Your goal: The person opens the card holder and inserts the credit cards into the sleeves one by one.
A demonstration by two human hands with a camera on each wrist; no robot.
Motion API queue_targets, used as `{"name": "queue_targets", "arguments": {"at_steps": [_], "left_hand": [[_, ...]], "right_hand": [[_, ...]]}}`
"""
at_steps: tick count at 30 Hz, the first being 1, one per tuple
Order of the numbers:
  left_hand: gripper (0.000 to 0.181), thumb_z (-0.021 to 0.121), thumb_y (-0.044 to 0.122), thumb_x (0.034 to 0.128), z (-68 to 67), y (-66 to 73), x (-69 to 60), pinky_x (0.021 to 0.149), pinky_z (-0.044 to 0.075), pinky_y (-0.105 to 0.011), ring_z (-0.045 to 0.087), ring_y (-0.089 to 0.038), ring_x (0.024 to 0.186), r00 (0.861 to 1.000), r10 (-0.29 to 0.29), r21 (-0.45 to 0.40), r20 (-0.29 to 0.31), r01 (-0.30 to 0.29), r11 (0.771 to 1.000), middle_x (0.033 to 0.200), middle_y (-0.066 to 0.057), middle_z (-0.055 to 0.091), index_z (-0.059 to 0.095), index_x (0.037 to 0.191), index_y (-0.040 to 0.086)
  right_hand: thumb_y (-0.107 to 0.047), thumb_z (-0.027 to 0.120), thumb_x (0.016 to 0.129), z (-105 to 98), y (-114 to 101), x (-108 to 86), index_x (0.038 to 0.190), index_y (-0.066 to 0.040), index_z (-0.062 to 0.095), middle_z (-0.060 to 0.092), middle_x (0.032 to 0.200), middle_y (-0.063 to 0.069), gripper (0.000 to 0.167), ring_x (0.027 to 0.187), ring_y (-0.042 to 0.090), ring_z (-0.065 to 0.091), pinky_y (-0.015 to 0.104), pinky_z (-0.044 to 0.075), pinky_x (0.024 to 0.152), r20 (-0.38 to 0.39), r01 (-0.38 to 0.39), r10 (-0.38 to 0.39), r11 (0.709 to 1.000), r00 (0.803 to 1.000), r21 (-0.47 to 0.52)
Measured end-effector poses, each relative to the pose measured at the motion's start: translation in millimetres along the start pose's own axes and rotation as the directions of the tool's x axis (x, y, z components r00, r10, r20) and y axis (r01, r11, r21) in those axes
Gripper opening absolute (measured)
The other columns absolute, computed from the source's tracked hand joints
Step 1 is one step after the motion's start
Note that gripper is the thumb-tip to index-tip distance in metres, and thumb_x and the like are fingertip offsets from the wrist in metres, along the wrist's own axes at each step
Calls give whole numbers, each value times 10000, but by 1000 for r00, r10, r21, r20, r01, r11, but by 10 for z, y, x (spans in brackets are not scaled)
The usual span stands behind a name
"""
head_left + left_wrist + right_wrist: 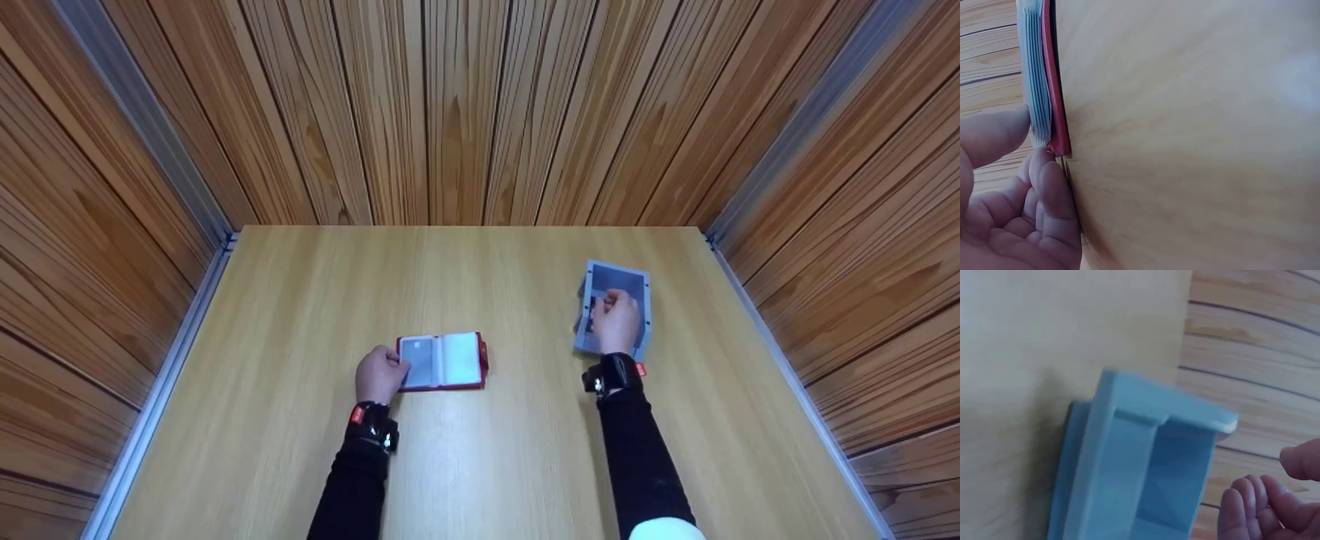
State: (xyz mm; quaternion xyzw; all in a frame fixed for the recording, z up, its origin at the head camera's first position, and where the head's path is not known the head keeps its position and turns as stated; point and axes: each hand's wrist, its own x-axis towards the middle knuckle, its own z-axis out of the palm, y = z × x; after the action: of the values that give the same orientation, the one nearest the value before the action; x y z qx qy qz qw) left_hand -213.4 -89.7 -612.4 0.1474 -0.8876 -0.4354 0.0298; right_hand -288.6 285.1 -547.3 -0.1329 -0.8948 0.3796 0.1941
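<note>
A small red card holder [460, 360] with clear plastic pages lies spread on the table, its left page greyish and its right page pale. At its left edge my left hand [379, 373] pinches it, the thumb [1002, 135] against the page edges and the fingers by the red cover [1057, 107]. Over a blue-grey open-topped box [616, 273] hovers my right hand [617, 322]. In the right wrist view its fingers [1244, 495] are loosely curled, with the thumb apart and nothing visible between them. The hand partly hides the box's inside, where something dark shows at the left.
The light wooden table [300, 300] carries both things. Wood-plank walls [457, 112] stand at the back and both sides, with metal rails [180, 352] along the side edges. The box wall [1092, 461] rises above the table.
</note>
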Motion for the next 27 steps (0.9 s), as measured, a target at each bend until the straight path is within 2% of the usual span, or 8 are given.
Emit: {"name": "queue_targets", "arguments": {"at_steps": [5, 9, 13, 18, 27], "left_hand": [[159, 744, 89, 822, 5, -1, 3, 718, 472, -394, 603, -258, 776, 1000, -10, -4, 2, 10, 1000, 806, -86, 634, 624, 884, 4], [163, 749, 92, 828, 15, -4, 13, 718, 473, -385, 599, -254, 777, 1000, -23, -7, 11, 23, 1000, 811, -85, 630, 623, 890, 8], [165, 750, 91, 818, 22, -11, 16, 705, 473, -379, 602, -249, 765, 1000, -8, -14, 6, 8, 1000, 801, -82, 634, 628, 887, 4], [164, 750, 90, 795, 20, -24, 19, 687, 464, -369, 602, -245, 747, 1000, 26, -10, -15, -26, 1000, 773, -72, 634, 633, 870, 1], [165, 755, 92, 817, 13, -34, 28, 690, 466, -366, 595, -239, 748, 1000, 7, -14, 9, -7, 1000, 785, -70, 627, 628, 879, 6]], "right_hand": [[-102, 604, 950, 22, 182, 115, 1192, 135, 586, 616, 1110, 321, 339, 1078, 454, 566, 508, 418, 949, 95, -46, 65, 982, 993, -184], [-148, 592, 962, 79, 282, 150, 1123, 136, 594, 628, 1065, 333, 326, 1017, 472, 600, 541, 450, 883, 186, -68, 127, 954, 974, -292], [-160, 559, 967, 135, 341, 166, 1069, 138, 584, 628, 1042, 339, 316, 998, 475, 606, 553, 459, 854, 246, -64, 154, 938, 957, -340], [-148, 542, 914, 191, 402, 185, 1041, 136, 601, 639, 1037, 342, 317, 1004, 488, 611, 563, 470, 858, 280, -44, 177, 905, 944, -424], [-148, 500, 935, 234, 416, 218, 1048, 65, 653, 653, 1088, 285, 285, 1019, 453, 610, 550, 506, 799, 306, -131, 294, 879, 906, -458]]}}
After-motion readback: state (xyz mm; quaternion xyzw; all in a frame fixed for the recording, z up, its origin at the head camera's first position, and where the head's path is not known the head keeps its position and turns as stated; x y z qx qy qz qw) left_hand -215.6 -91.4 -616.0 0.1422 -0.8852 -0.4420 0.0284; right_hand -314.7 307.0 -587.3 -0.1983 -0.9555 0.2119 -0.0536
